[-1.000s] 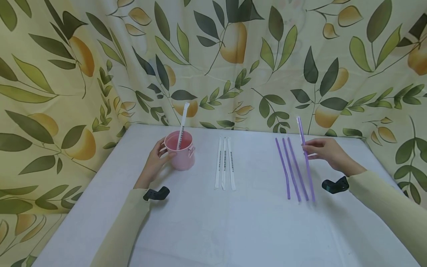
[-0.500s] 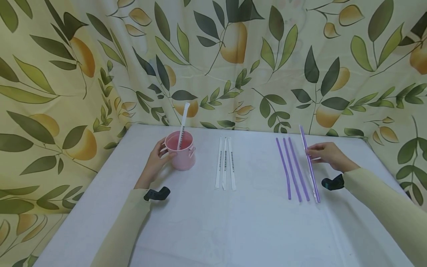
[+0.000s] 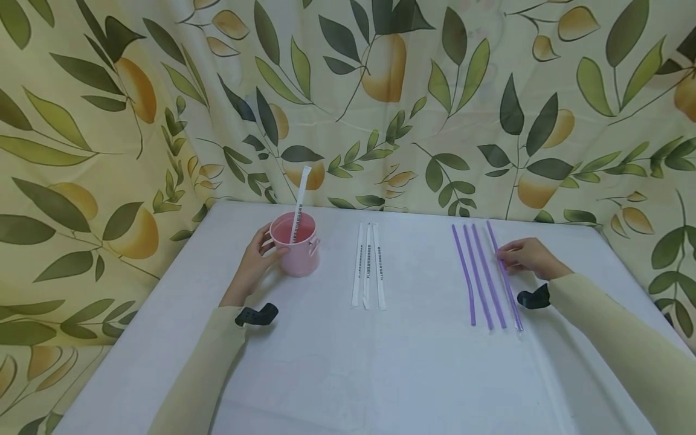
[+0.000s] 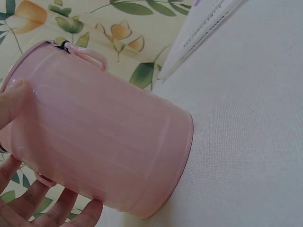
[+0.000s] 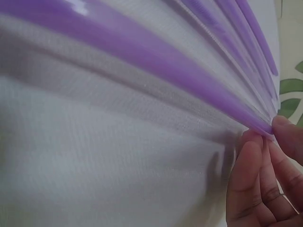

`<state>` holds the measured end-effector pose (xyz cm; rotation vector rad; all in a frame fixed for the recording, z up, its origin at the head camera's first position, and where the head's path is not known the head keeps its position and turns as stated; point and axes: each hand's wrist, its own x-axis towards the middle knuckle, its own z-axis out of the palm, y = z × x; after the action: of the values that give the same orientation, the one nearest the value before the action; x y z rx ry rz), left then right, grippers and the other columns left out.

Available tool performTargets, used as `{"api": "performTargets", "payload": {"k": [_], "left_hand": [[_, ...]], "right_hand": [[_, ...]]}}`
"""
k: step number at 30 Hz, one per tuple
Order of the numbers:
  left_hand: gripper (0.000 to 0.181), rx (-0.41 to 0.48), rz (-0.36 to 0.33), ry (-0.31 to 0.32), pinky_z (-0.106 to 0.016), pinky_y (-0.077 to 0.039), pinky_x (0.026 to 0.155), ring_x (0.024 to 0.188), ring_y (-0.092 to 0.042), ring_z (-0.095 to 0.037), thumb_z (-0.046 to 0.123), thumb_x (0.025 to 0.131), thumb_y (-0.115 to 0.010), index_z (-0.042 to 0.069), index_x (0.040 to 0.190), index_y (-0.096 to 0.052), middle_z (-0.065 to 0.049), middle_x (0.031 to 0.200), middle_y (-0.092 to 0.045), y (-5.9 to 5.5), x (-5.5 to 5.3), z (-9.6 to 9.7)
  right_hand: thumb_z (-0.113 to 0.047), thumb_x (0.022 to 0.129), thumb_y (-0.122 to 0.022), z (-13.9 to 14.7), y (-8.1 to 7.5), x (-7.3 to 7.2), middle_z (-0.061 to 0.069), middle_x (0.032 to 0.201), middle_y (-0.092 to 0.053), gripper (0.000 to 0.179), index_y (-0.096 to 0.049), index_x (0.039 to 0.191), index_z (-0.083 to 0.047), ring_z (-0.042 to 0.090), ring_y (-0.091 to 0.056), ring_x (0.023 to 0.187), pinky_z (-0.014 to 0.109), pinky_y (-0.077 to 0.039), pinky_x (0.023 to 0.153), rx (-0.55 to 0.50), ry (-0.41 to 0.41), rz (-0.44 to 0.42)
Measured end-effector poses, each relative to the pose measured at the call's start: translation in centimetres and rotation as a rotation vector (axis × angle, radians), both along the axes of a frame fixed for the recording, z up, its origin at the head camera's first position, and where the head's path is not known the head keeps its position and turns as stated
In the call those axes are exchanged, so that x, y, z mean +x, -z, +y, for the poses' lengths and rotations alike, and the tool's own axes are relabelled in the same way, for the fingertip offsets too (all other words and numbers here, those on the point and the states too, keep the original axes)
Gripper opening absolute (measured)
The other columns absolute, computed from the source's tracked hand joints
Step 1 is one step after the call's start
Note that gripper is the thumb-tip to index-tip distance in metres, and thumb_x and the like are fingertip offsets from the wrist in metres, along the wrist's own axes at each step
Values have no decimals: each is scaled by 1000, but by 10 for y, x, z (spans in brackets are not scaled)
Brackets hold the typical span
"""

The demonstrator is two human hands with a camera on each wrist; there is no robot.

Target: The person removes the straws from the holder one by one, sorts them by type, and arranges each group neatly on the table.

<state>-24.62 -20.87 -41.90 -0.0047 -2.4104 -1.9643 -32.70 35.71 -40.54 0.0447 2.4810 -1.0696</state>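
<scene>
My left hand (image 3: 253,266) grips a small pink bucket (image 3: 301,262) at the table's back left, thumb on one side and fingers round the other. A white paper-wrapped straw (image 3: 300,202) leans upright inside it. At the right, my right hand (image 3: 530,258) pinches a purple straw (image 3: 509,293) in clear wrapping between thumb and fingertips. That straw lies along the table, rightmost in a row of several purple straws (image 3: 481,281). The left wrist view has the bucket (image 4: 104,127) close up, its base on the cloth. In the right wrist view, the pinched purple straw (image 5: 161,66) runs across the picture.
Three white paper-wrapped straws (image 3: 367,269) lie side by side mid-table, between the bucket and the purple row. White cloth covers the table (image 3: 348,374). A curtain (image 3: 348,121) printed with leaves and fruit hangs behind its back edge.
The purple straw in my right hand has come down from a raised tilt to lie on the table beside the others. My left hand and the bucket have stayed put.
</scene>
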Motion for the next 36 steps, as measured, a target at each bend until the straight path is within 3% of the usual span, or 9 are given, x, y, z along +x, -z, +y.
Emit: {"api": "performTargets", "payload": {"k": [25, 36], "left_hand": [[77, -15, -85, -14, -47, -31, 115, 141, -27, -34, 15, 89, -63, 16, 151, -17, -13, 155, -23, -2, -2, 0], [77, -25, -37, -13, -47, -34, 114, 139, -31, -33, 19, 88, -65, 17, 150, -21, -12, 153, -28, -2, 0, 1]], "right_hand": [[-19, 92, -60, -5, 9, -2, -6, 71, -62, 49, -46, 122, 17, 6, -59, 66, 19, -57, 64, 7, 46, 17], [-19, 89, -63, -5, 12, -4, -5, 69, -60, 49, -48, 120, 16, 5, -58, 63, 19, -57, 61, 26, 51, 55]]}}
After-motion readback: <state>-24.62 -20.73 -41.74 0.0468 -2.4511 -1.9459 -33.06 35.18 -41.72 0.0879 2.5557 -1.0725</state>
